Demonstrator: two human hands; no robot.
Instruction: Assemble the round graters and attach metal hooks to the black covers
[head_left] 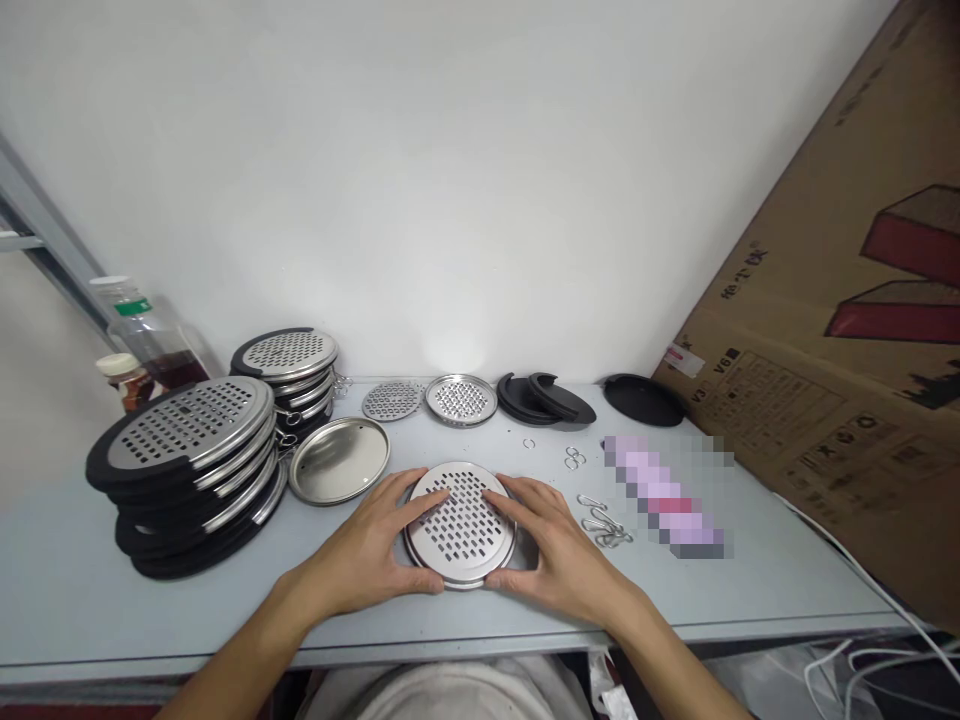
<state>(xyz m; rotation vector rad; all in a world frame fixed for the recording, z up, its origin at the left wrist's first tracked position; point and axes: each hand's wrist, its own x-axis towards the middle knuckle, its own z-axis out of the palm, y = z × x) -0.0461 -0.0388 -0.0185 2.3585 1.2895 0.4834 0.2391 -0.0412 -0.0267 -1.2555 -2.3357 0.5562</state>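
A round metal disc with rows of slots point(463, 525) lies on the grey table in front of me, over a dish-like rim with a dark edge. My left hand point(379, 540) curves around its left side, thumb at the near rim and a finger on the slotted face. Around the right side curves my right hand point(544, 545), its thumb also at the near rim. Both hands grip the disc between them. A shallow metal dish point(340, 460) sits left of my left hand. Several carabiners point(604, 522) lie right of my right hand.
Stacks of slotted discs with black rims point(191, 425) stand at the left, near bottles point(154, 335). Along the wall lie a slotted plate point(393, 400), another slotted disc point(461, 399) and black covers point(544, 398). Small rings point(575, 458) lie at right, before a large cardboard box point(840, 400).
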